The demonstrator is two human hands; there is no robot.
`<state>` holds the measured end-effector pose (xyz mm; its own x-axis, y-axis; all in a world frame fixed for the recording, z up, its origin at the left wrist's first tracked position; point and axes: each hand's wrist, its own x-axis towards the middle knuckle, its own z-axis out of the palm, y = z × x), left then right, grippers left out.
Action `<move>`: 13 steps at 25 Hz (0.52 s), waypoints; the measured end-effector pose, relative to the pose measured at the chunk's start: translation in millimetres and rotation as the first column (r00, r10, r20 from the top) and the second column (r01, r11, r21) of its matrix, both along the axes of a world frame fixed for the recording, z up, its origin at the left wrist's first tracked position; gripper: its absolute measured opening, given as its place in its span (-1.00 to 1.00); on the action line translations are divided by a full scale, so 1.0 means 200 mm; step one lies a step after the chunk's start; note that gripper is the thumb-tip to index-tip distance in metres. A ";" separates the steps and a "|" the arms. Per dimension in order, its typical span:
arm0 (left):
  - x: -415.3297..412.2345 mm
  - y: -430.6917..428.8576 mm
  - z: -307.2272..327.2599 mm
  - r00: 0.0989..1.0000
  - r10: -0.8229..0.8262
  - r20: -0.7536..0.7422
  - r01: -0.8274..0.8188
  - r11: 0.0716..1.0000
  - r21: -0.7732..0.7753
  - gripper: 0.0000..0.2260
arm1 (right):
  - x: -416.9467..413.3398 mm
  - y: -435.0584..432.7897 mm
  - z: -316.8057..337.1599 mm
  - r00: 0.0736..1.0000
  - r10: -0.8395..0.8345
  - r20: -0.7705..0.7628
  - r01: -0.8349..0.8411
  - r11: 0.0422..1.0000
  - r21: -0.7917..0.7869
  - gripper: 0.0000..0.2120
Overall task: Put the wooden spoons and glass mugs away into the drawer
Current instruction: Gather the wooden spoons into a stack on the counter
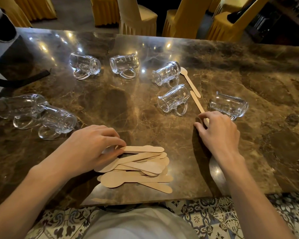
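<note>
A pile of wooden spoons [141, 169] lies near the front edge of the marble table [110, 104]. My left hand [91, 147] rests on the pile's left side, fingers pinching the top spoon [145, 149]. My right hand [217, 130] grips the near end of a single wooden spoon [197, 102] lying beside a glass mug [173, 100]. Another loose spoon [190, 81] lies just beyond it. Several glass mugs lie on their sides: two at the left [19, 107], [59, 121], three at the back [85, 64], [124, 63], [166, 74], and one at the right [230, 106].
A black box [12, 56] and a black strap [24, 80] sit at the table's left. Chairs with yellow covers [138, 19] stand beyond the far edge. Patterned floor tiles [205, 218] show below the near edge. No drawer is in view.
</note>
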<state>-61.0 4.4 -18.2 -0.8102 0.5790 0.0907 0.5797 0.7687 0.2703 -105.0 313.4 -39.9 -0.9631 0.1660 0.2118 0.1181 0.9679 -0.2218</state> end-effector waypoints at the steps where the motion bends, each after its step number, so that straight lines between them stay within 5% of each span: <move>1: 0.00 0.00 -0.01 1.000 0.000 -0.001 0.000 1.000 -0.006 -0.74 | 0.01 0.00 0.00 1.000 -0.027 -0.016 0.027 1.000 -0.004 -0.72; 13: -0.02 0.00 -0.03 0.993 0.051 0.106 -0.051 0.999 -0.002 -0.57 | 0.01 0.07 0.01 0.996 -0.074 0.048 0.081 0.981 -0.179 -0.75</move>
<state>-64.5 4.9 -24.3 -0.8437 0.5368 0.0038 0.5080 0.7962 0.3286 -102.4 327.9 -38.1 -0.9531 0.2724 0.1318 0.2039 0.9000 -0.3853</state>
